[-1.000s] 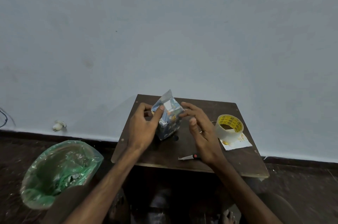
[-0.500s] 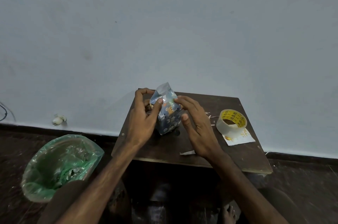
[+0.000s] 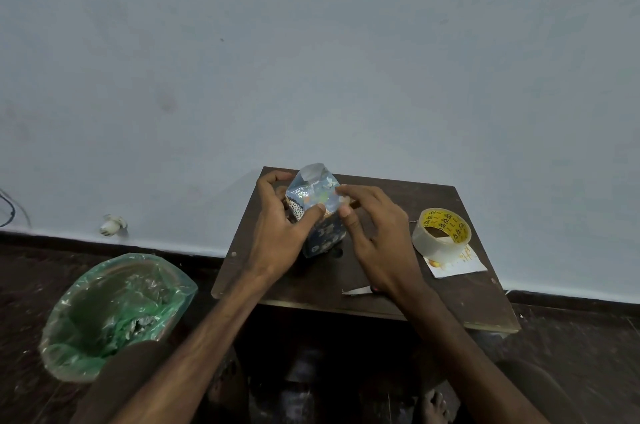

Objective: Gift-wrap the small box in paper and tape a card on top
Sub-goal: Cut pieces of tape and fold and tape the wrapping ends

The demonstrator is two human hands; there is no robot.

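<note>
**Hands.** The left hand grips the small box. Its fingers curl round the far left side and its thumb presses on the near face. The right hand reaches in from the other side. Its fingertips lie on the paper at the box's upper right, and its thumb is set against the right edge below them, pinching the paper there.

**Task items.** The box stands upright on the table, between the two hands. Patterned blue paper covers its sides. A loose flap of paper, silvery on the inside, stands up above the fingertips. The card, white with orange marks, lies flat on the table to the right of the right hand. The tape roll sits on the card's far corner.

**Other items.** A pointed blade shows just left of the right wrist, and the rest of it is hidden. A bin with a green liner stands on the floor, left of the left forearm.
</note>
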